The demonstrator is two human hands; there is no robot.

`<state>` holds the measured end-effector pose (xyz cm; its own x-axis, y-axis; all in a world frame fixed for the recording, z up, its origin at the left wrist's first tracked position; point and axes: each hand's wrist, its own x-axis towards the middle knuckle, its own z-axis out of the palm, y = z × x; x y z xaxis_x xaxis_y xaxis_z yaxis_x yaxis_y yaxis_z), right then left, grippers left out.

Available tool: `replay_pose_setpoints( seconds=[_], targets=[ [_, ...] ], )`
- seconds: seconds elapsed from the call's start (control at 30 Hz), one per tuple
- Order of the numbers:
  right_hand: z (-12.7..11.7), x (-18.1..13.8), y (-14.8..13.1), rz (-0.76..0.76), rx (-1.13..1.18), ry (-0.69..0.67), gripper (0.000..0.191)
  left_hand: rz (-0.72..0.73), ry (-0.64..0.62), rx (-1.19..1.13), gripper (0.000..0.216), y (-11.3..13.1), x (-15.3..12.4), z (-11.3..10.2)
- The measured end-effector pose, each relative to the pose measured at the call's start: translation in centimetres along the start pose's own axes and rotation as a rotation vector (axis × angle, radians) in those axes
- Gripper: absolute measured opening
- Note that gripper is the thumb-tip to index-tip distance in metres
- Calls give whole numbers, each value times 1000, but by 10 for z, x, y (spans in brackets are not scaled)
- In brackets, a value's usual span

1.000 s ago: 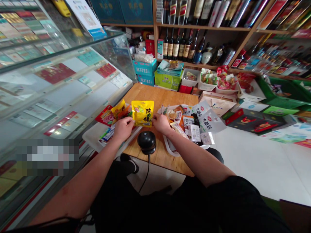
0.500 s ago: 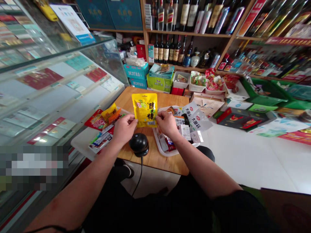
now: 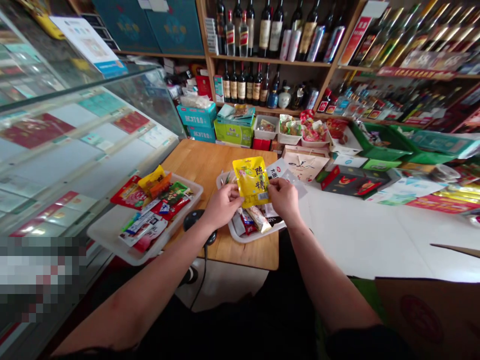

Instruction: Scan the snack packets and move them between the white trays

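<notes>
A yellow candy bag (image 3: 250, 181) with black characters hangs upright between my hands. My left hand (image 3: 224, 206) pinches its lower left edge, and my right hand (image 3: 284, 197) grips its right edge. Beneath and behind the bag is the right white tray (image 3: 240, 239), filled with packaged snacks; a grey-white snack packet (image 3: 287, 175) sticks up from it behind my right hand. The left white tray (image 3: 103, 239) holds several colourful snack packets. Between the trays stands a black domed device (image 3: 193, 220) with a cable, partly hidden by my left forearm.
Everything stands on a small wooden table (image 3: 195, 155). A glass display counter (image 3: 112, 132) runs along the left. Behind are shelves of bottles (image 3: 240, 82), teal boxes (image 3: 197, 117) and snack bins (image 3: 288, 132). A cardboard box (image 3: 427, 310) sits at lower right.
My hands have carried the yellow candy bag rightward and slightly down, from above the table's middle to over the right tray. The view has shifted too, showing more of the left tray.
</notes>
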<state>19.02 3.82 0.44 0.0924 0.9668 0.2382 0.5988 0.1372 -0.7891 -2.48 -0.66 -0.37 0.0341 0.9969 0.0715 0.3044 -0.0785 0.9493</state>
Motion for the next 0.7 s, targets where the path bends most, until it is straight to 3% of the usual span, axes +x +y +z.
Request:
replay_pose_setpoints(
  seconds=[0.17,0.33,0.57,0.7],
  targets=[
    [-18,8,15,9,-126,89,25,3,-54,-119,44,1,3,22],
    [-29,-1,11,-26,-126,181,24,-14,-33,-43,37,2,-7,23],
    [-18,-58,-14,-115,84,118,24,13,-52,71,20,21,-54,-6],
    [2,-113,-26,-217,192,-48,21,-8,-36,155,28,24,-96,-29]
  ],
)
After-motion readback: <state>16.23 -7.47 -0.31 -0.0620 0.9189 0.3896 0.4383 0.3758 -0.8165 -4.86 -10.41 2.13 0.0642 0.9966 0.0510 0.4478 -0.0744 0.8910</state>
